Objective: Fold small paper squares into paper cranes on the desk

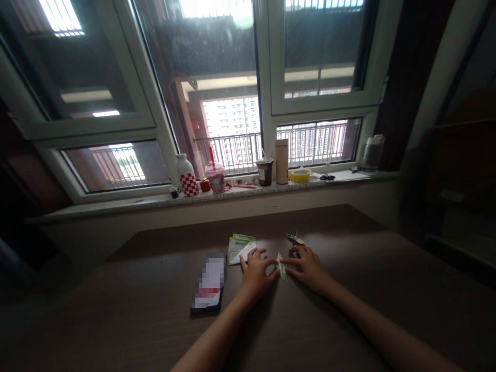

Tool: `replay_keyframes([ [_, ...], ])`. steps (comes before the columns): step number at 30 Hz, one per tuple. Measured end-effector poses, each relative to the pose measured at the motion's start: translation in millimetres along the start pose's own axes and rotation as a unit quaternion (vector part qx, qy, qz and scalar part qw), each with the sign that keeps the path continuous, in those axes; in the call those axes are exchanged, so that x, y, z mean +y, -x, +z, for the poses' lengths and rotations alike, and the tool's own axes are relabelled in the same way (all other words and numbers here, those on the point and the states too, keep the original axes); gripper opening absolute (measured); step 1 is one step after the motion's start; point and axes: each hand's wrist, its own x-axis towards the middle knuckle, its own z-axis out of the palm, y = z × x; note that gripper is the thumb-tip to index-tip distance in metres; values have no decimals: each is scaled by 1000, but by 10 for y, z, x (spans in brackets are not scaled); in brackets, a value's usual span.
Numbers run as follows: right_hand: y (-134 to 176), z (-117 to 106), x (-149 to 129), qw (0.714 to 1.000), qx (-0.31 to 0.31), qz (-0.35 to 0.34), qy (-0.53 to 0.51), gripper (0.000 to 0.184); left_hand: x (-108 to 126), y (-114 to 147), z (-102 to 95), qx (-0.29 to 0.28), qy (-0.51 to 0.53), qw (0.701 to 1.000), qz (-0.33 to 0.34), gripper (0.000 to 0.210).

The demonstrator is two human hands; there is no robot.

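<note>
A small white piece with green and yellow print (pixel 282 269), perhaps paper or thin plastic, stands between my two hands over the brown table (pixel 155 336). My left hand (pixel 256 271) pinches its left edge with thumb and forefinger, while the other fingers stretch toward the green-and-white printed sheets or packets (pixel 234 252). From the right, the fingertips of my right hand (pixel 308 268) close on the same piece. Just beyond the right hand lies a small dark and colourful item (pixel 295 238), too small to identify. To the left of my left hand rests a phone (pixel 209 284) with a blurred screen.
Along the windowsill (pixel 155 204) stand a red-checked white bottle (pixel 188 178), a pink drink cup with a straw (pixel 215 178), a dark drink cup (pixel 265 173), a tan flask (pixel 282 161), yellow tape (pixel 300 176) and a clear jar (pixel 374 153). Windows rise behind.
</note>
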Motion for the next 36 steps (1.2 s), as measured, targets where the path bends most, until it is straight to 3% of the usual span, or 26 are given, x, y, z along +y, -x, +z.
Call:
replay_keyframes([
  [9, -16, 10, 11, 999, 26, -30, -22, 21, -7, -18, 6, -6, -13, 1000, 6, 24],
  [31, -52, 45, 44, 998, 42, -25, -50, 15, -39, -33, 13, -23, 14, 999, 20, 24],
  [36, -58, 91, 84, 996, 59, -39, -47, 14, -1, -26, -14, -5, 32, 999, 9, 15],
])
